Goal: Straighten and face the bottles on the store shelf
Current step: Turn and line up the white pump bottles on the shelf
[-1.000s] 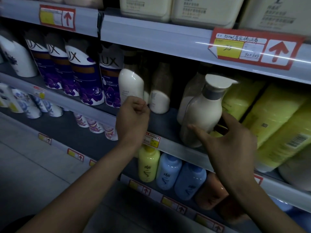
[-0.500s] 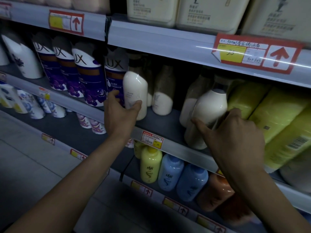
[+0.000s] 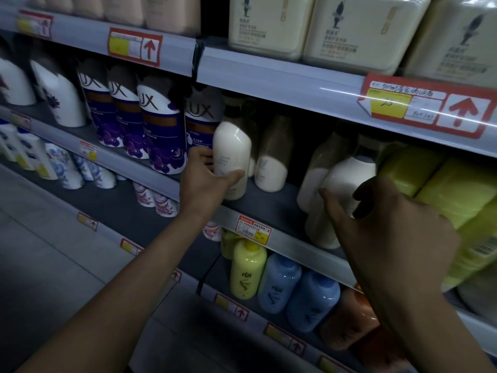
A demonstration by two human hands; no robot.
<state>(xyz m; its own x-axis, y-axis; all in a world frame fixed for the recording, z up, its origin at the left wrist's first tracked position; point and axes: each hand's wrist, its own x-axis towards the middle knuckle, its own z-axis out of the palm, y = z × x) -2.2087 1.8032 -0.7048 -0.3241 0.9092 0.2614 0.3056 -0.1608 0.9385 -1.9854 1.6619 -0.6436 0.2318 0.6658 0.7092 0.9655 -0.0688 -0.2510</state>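
On the middle shelf (image 3: 282, 239), both hands are working white bottles. Half a second ago the left hand (image 3: 207, 181) was closing on the left white bottle (image 3: 231, 160) from below; now it is wrapping that bottle's lower body, thumb across the front and fingers behind, and the bottle is standing nearly upright just beside the purple LUX bottles (image 3: 158, 130). A second ago the right white bottle (image 3: 341, 184) was tilting forward with its pump cap showing; it is now sitting further back, cap in shadow under the shelf above. The right hand (image 3: 390, 232) is cupping it half-open, fingertips touching its front, not clamped round it. Judging by this, both bottles are close to faced, with small turns left.

Room is tight on the outer sides: LUX bottles are crowding the left one, yellow refill packs (image 3: 443, 189) are pressing beside the right one. Between the two, bare shelf is lying open, with dimmer bottles behind. The front lip and price tag (image 3: 254, 230) are sitting near the bottle bases.
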